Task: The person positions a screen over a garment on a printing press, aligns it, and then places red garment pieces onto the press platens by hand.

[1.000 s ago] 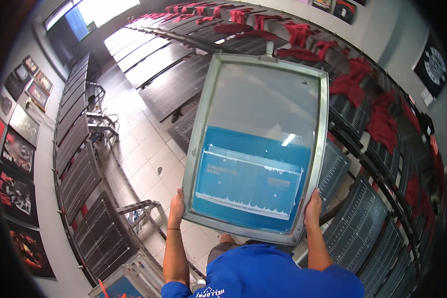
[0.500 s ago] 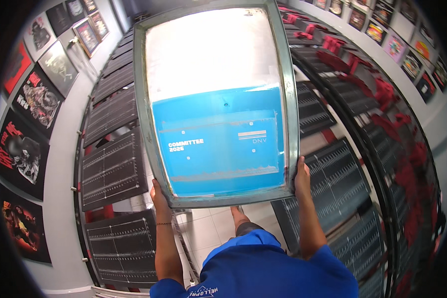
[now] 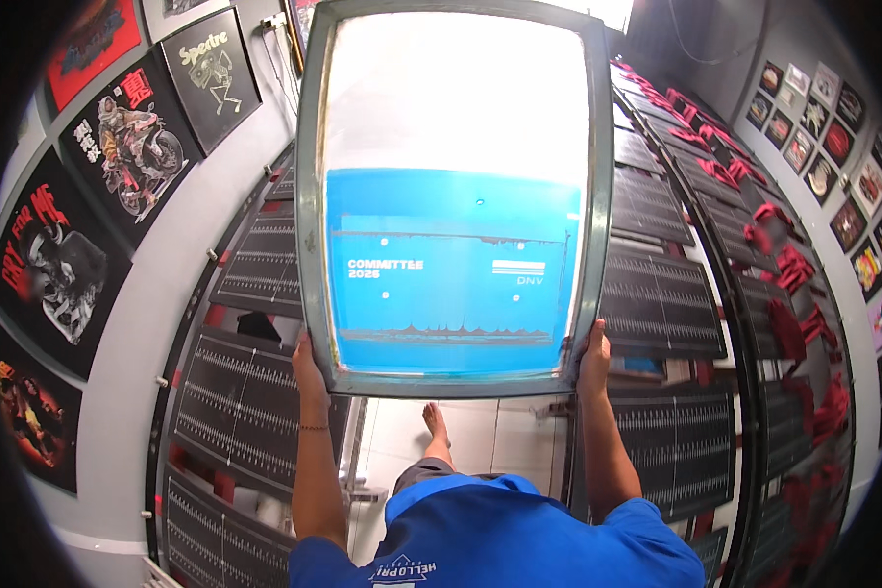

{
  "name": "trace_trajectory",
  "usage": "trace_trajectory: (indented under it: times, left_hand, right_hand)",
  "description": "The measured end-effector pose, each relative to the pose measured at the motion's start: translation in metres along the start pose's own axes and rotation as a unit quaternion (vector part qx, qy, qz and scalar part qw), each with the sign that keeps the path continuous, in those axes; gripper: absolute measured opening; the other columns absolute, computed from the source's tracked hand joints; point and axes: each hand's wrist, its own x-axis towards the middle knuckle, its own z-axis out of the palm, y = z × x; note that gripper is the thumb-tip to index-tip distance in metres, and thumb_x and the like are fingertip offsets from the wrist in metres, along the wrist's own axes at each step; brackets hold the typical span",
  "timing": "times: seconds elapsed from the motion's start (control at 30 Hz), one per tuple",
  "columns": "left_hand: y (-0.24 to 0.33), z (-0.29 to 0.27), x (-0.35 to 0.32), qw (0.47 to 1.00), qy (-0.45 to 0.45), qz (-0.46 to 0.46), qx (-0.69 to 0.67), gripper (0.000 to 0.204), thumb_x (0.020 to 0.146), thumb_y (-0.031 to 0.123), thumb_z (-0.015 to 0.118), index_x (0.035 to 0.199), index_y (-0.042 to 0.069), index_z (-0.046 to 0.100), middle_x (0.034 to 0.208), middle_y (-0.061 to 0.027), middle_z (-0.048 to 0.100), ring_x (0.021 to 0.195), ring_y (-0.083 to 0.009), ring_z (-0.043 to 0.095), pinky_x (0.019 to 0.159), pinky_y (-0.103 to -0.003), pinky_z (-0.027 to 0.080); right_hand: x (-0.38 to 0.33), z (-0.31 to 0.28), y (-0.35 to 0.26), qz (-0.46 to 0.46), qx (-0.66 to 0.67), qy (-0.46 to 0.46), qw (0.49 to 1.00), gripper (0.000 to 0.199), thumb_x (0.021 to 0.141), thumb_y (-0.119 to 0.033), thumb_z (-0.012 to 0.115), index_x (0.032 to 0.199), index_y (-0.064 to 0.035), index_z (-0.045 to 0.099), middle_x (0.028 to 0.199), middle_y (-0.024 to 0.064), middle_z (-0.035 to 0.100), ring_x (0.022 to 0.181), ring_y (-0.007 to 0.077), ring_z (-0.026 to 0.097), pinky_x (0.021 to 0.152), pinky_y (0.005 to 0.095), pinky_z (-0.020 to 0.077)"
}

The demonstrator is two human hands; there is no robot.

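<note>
A large screen-printing frame [image 3: 456, 201] is held up in front of me, its long side running away from my body. Its grey-green rim surrounds a mesh that is pale and bright at the far part and coated blue [image 3: 451, 314] nearer me, with small white lettering, bars and register marks. My left hand [image 3: 310, 370] grips the near left corner of the rim, and my right hand [image 3: 595, 363] grips the near right corner. Both hands are closed on it, with some fingers hidden behind the frame.
Rows of black printing boards [image 3: 240, 412] with white ruled marks line both sides of the tiled aisle [image 3: 505, 431]. Red cloths [image 3: 789, 265] hang along the right-hand row. Framed prints [image 3: 122, 147] cover the walls. My bare foot [image 3: 435, 421] shows below the frame.
The screen has straightened in view and shifted slightly right, still gripped in both hands. Boards and walls have swung round as I move along the aisle, and one foot has come forward.
</note>
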Motion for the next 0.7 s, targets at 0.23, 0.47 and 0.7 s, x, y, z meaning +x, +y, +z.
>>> trace_trajectory:
  times: [0.23,0.47,0.7]
  left_hand:
    - [-0.041,0.131,0.232,0.997,-0.059,0.020,-0.036,0.045,0.099,0.046,0.047,0.109,0.004,0.059,0.083,-0.0043,0.061,0.065,-0.0141,0.060,0.055,-0.029,0.051]
    - [-0.096,0.296,0.479,0.993,-0.096,0.024,-0.065,0.045,0.099,0.047,0.048,0.110,0.004,0.058,0.082,-0.0044,0.060,0.065,-0.0148,0.061,0.053,-0.029,0.053]
    - [-0.116,0.483,0.679,0.985,-0.148,0.056,-0.066,0.042,0.101,0.039,0.046,0.112,0.000,0.060,0.096,-0.0019,0.063,0.082,-0.0108,0.059,0.073,-0.026,0.048]
  right_hand:
    - [0.253,0.086,0.013,-0.033,0.011,0.011,0.999,0.056,0.097,-0.059,0.044,0.066,-0.0123,0.044,0.059,0.0036,0.051,0.048,0.0114,0.048,0.046,0.0259,0.0407]
    - [0.514,0.155,0.021,-0.103,-0.017,0.030,0.994,0.058,0.099,-0.058,0.040,0.063,-0.0129,0.043,0.058,-0.0057,0.039,0.050,0.0054,0.031,0.047,0.0250,0.0272]
    - [0.768,0.196,0.027,-0.131,0.013,0.037,0.991,0.056,0.099,-0.057,0.041,0.064,-0.0137,0.043,0.058,-0.0057,0.039,0.050,0.0052,0.034,0.047,0.0239,0.0304]
